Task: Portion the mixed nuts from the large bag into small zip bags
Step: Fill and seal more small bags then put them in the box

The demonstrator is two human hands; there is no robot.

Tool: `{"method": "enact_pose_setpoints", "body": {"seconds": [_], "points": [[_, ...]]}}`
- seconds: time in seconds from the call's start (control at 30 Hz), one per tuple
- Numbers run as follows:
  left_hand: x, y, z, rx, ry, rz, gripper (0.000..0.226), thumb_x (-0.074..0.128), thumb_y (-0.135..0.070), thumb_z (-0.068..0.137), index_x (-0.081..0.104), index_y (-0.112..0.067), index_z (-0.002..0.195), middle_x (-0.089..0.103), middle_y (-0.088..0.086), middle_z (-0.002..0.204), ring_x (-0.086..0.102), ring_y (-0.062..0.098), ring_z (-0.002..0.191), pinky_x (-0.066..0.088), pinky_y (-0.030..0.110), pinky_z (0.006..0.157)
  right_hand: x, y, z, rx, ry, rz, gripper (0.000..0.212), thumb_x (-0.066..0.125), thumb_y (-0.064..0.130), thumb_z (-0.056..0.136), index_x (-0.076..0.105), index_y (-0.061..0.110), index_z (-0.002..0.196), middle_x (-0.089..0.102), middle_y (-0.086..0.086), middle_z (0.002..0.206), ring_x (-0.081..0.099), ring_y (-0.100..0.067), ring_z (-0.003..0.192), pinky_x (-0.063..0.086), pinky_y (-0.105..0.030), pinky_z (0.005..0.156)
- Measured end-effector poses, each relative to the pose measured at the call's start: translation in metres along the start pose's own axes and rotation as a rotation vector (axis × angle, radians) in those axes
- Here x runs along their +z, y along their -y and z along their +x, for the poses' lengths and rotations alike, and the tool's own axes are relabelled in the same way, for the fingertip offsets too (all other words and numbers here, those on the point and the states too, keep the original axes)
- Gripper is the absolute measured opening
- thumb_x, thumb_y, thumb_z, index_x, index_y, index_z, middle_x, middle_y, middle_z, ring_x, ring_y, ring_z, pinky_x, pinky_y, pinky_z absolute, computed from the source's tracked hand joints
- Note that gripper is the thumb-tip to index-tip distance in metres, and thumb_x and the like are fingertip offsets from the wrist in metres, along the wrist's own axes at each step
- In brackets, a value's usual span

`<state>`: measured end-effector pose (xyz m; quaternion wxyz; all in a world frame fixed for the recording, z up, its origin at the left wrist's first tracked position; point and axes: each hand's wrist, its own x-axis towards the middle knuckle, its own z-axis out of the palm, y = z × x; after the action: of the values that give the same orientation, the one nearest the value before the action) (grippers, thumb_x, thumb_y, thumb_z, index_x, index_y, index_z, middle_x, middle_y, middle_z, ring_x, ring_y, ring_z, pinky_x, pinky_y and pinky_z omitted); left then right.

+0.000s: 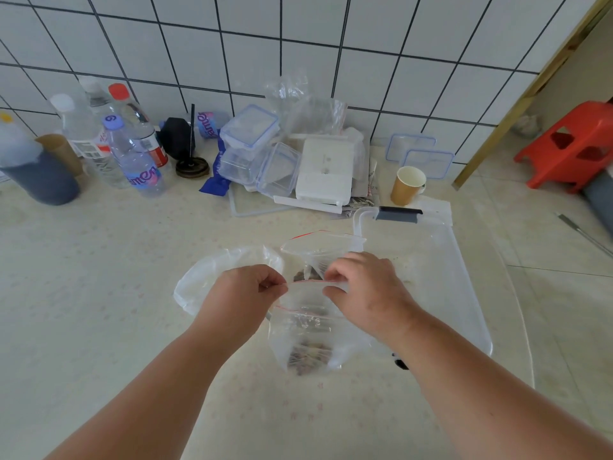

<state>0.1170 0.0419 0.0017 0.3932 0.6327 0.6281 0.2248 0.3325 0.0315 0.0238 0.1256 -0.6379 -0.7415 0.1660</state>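
Two hands hold one small zip bag [306, 330] up over the table [99, 293] in the head view. The left hand [243, 295] pinches the red zip strip at one end. The right hand [361, 287] pinches it at the other end. Some nuts [306, 358] sit low in this bag, so it looks filled and ready to be pressed closed. Another small zip bag [318, 249] stands just behind, open at the top, with a few nuts inside. The large bag [202, 280] lies crumpled beside the left hand. I think at least one more bag needs filling and sealing.
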Motion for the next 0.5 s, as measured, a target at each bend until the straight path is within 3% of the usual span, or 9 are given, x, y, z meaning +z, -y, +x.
{"method": "enact_pose_setpoints", "body": {"seconds": [0.3,0.5], "points": [[0.0,0.001,-0.002,0.046,-0.038,0.03,0.021,0.076,-0.028,0.091,0.073,-0.038,0.073,0.071,-0.018,0.071,0.067,0.003,0.063,0.045,0.01,0.057,0.022,0.04,0.02,-0.135,0.03,0.005,0.008,0.064,0.031,0.091,0.069,0.024,0.094,0.063,0.009,0.092,0.056,-0.017,0.099,0.037,-0.039,0.093],[-0.001,0.002,0.001,0.045,-0.038,0.029,0.02,0.076,-0.027,0.091,0.074,-0.037,0.074,0.07,-0.013,0.068,0.065,-0.001,0.061,0.041,0.007,0.053,0.025,0.039,0.018,-0.132,0.032,0.032,0.006,0.063,0.027,0.091,0.067,0.024,0.087,0.061,0.011,0.086,0.056,-0.015,0.093,0.037,-0.036,0.089]]}}
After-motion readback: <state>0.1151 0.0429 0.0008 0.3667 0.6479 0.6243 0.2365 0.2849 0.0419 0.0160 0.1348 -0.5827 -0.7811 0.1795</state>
